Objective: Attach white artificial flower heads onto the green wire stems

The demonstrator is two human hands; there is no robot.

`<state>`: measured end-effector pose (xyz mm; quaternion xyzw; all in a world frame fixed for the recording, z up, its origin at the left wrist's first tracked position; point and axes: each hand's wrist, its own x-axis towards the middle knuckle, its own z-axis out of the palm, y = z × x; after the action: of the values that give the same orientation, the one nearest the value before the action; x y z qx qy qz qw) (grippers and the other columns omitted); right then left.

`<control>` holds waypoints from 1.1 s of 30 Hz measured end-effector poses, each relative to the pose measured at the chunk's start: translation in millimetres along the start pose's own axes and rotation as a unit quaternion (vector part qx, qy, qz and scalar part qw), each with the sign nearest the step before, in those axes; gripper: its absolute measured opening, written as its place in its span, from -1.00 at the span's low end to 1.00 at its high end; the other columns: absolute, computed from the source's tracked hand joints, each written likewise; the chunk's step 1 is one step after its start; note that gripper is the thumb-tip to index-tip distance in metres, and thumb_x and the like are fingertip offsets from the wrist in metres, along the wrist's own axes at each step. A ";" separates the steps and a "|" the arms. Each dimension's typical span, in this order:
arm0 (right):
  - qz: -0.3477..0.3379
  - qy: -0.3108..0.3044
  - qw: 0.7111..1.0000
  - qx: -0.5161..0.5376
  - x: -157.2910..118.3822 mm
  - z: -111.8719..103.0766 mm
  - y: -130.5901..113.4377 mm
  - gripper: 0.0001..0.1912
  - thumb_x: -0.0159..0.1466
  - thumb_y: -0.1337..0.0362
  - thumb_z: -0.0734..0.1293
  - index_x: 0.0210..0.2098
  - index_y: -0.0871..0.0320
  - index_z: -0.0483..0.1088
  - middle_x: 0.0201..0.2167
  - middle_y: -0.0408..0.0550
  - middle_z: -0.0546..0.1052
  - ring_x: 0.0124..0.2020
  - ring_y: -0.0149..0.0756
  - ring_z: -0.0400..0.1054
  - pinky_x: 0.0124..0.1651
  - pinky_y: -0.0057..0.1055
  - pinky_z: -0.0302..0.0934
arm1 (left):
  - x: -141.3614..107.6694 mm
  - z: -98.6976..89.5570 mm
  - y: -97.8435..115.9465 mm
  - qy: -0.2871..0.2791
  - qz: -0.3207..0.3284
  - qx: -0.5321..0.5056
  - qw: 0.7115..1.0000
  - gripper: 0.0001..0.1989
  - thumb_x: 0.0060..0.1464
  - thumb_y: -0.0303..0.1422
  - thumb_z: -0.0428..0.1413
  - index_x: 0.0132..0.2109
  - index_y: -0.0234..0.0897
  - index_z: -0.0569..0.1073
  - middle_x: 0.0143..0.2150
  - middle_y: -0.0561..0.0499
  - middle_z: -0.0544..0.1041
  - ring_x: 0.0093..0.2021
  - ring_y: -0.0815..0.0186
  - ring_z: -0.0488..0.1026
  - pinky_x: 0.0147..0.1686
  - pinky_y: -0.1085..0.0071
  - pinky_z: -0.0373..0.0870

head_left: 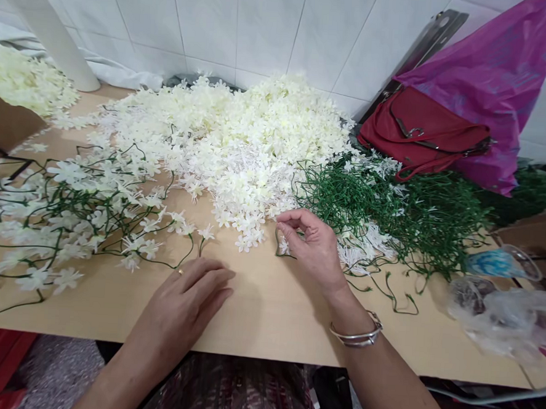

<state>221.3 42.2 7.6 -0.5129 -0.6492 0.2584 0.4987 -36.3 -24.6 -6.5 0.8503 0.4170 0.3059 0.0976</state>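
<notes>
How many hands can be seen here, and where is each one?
2. The left hand is just right of the stemmed white flowers; the right hand, thumb and forefinger together at a green stem, is near the green pile. No others show.

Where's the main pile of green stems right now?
In the head view, the green stems lie right of centre on the table, beside the white flower heap, in front of the red bag.

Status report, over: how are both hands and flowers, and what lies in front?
Right hand: apparently pinching thin green stem. Left hand: loosely curved, near white artificial flowers on green stems. In front: heaped loose white blossoms.
</notes>
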 end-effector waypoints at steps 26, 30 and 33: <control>0.031 0.036 0.999 -0.002 -3.2 -5.7 -8.7 -0.94 0.27 0.32 0.47 -0.24 0.09 0.62 -0.32 -0.13 0.66 -0.30 -0.29 0.49 -0.16 -0.34 0.36 | 95.9 31.7 -2.8 0.183 -0.212 -0.425 0.861 -0.84 0.21 -0.28 0.33 -0.10 -0.23 0.66 -0.27 0.03 0.67 -0.26 0.35 0.55 -0.24 0.45 0.46; 0.046 -0.016 0.997 0.059 -9.6 4.9 -13.5 -0.96 0.29 0.29 0.45 -0.27 0.09 0.60 -0.36 -0.13 0.62 -0.34 -0.32 0.43 -0.21 -0.33 0.31 | 96.9 31.5 -1.6 0.168 -0.221 -0.491 0.826 -0.80 0.16 -0.24 0.35 -0.12 -0.24 0.67 -0.33 0.04 0.66 -0.29 0.36 0.55 -0.23 0.45 0.48; 0.010 -0.024 0.998 0.062 -12.0 7.8 -17.9 -0.97 0.30 0.30 0.46 -0.30 0.07 0.58 -0.32 -0.12 0.59 -0.26 -0.29 0.43 -0.16 -0.31 0.30 | 95.9 33.5 -2.9 0.156 -0.230 -0.518 0.809 -0.78 0.14 -0.22 0.36 -0.12 -0.24 0.67 -0.34 0.05 0.65 -0.30 0.36 0.56 -0.21 0.44 0.49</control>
<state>206.6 26.4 15.2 -0.4811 -0.6385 0.3153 0.5113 26.6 54.0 7.7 0.4936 0.3894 0.5737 0.5249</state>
